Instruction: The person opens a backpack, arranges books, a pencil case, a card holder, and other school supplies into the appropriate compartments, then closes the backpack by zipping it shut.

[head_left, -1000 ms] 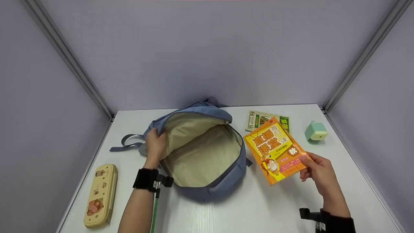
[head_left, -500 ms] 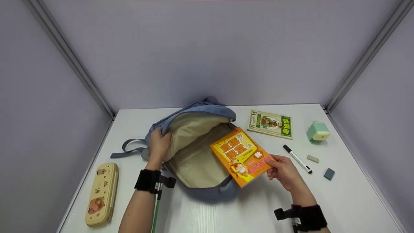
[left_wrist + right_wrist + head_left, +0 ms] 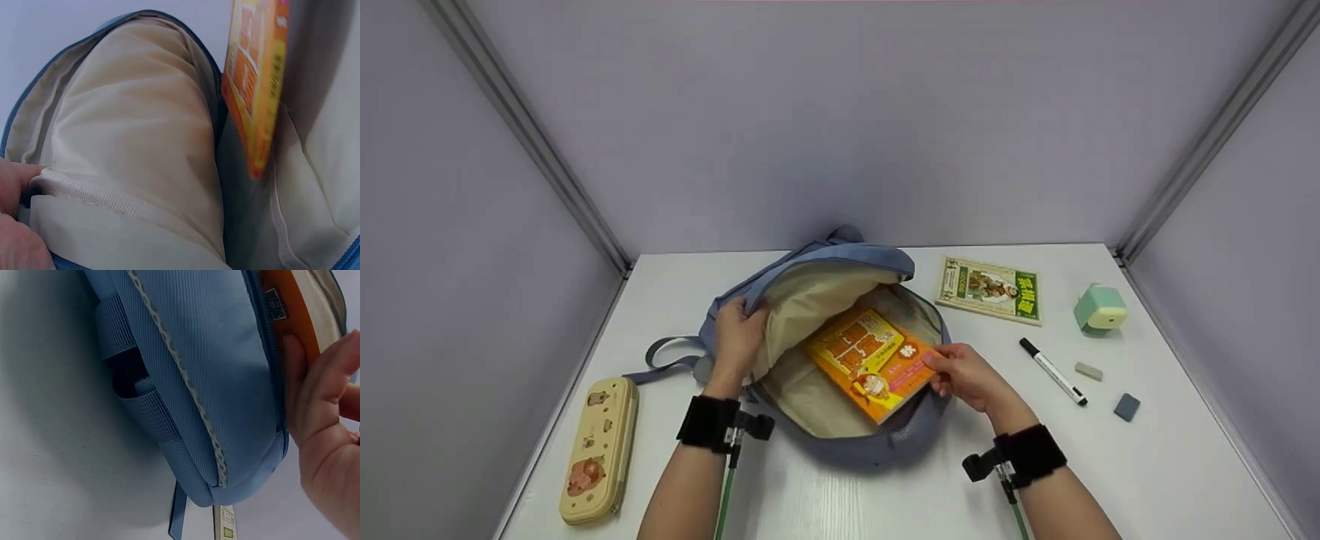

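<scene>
A blue backpack (image 3: 877,442) with a beige lining lies open on the white table (image 3: 840,502). My left hand (image 3: 737,339) grips the left edge of its opening and holds the flap up; in the left wrist view the fingers (image 3: 14,183) curl over the lining edge (image 3: 112,197). My right hand (image 3: 964,375) pinches the lower right corner of an orange book (image 3: 874,360), which lies partly inside the backpack's opening. The right wrist view shows the backpack's blue outer side (image 3: 208,382) and my fingers (image 3: 315,382) on the orange book (image 3: 292,315). The orange book (image 3: 256,84) stands edge-on inside the lining.
A green-covered book (image 3: 990,289) lies behind the backpack on the right. A mint sharpener (image 3: 1100,307), a marker (image 3: 1052,370) and two erasers (image 3: 1126,406) sit at the right. A yellow pencil case (image 3: 596,450) lies near the left front edge. Grey walls enclose the table.
My right hand has carried the orange book leftward from beside the backpack into its opening. The left hand keeps holding the flap open. The marker and erasers came into view.
</scene>
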`<action>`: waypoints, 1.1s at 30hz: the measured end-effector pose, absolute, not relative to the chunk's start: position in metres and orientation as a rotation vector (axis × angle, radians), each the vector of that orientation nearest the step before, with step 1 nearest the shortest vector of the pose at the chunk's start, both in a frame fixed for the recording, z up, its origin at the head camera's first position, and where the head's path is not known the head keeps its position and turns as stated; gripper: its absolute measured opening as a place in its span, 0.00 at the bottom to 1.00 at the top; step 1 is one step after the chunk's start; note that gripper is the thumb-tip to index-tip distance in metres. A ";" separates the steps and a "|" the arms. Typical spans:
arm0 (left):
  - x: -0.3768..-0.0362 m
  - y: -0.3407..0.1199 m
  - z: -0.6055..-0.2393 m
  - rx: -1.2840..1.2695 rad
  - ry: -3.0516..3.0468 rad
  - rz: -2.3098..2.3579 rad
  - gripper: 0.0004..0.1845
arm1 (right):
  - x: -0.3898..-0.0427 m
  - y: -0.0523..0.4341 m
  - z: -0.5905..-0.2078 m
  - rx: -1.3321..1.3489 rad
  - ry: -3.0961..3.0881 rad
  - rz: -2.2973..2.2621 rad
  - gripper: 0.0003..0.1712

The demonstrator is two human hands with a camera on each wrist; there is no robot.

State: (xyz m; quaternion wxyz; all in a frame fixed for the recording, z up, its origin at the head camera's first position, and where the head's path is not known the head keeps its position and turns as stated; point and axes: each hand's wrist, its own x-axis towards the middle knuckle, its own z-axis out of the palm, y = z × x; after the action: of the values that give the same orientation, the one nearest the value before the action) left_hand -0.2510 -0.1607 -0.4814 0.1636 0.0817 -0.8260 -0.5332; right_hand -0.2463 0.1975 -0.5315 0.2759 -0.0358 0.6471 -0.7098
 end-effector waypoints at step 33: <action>-0.250 -0.161 -0.483 0.243 -2.345 -1.536 0.16 | -0.263 0.173 -0.541 -0.099 1.915 -1.825 0.20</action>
State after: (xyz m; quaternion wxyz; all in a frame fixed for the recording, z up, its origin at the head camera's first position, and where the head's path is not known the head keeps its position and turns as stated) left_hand -0.2497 -0.1609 -0.4833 0.1633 0.0854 -0.8222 -0.5385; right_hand -0.2633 0.1731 -0.5412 0.2445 -0.0364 0.7014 -0.6685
